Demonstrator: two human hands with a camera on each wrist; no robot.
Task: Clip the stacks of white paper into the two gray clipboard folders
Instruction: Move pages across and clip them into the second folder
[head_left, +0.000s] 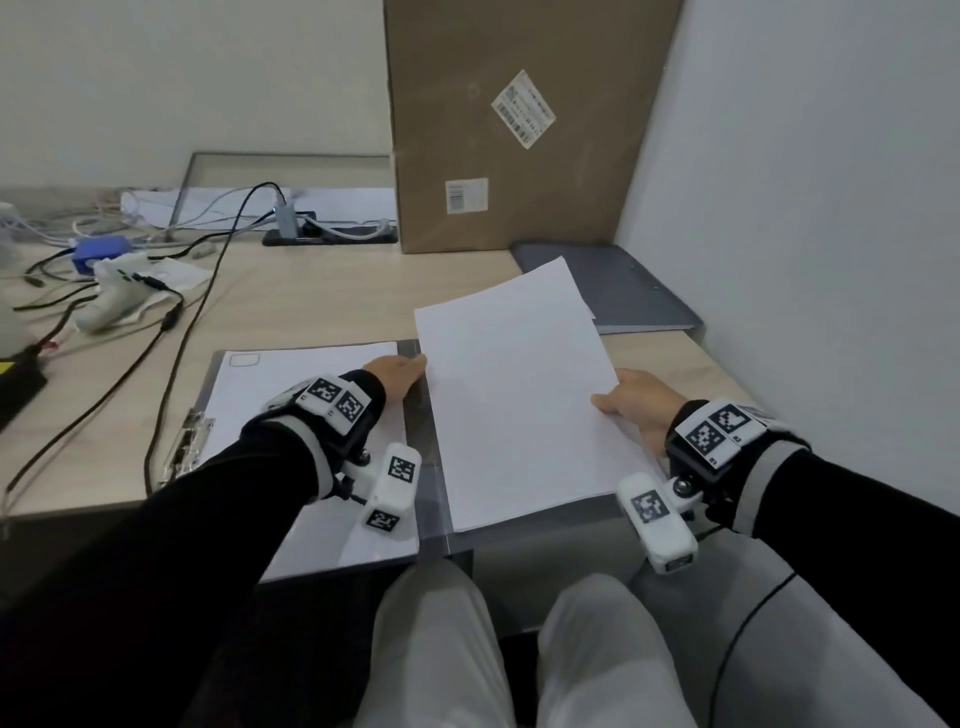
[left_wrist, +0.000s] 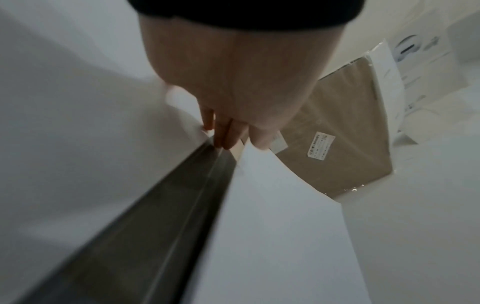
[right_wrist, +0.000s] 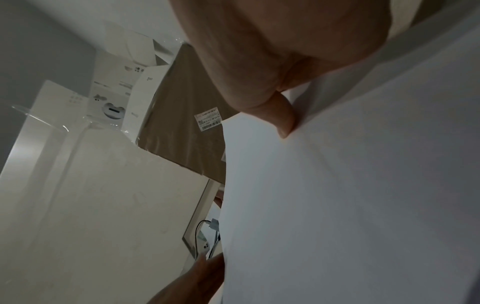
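An open gray clipboard folder (head_left: 427, 415) lies at the desk's front edge; its spine (left_wrist: 155, 226) shows dark in the left wrist view. White paper (head_left: 291, 384) covers its left half, under a metal clip (head_left: 187, 441). A loose stack of white paper (head_left: 519, 395) hovers tilted over the right half. My left hand (head_left: 397, 371) pinches the stack's left edge, with the fingers (left_wrist: 223, 135) by the spine. My right hand (head_left: 631, 402) holds the right edge, thumb (right_wrist: 284, 121) on top. A second gray folder (head_left: 623, 296) lies closed at the back right.
A tall cardboard box (head_left: 519, 130) leans against the back wall. Black cables (head_left: 182, 291), a blue device (head_left: 98, 254) and a power strip (head_left: 332, 236) clutter the left and back of the desk. A white wall (head_left: 831, 234) closes the right side.
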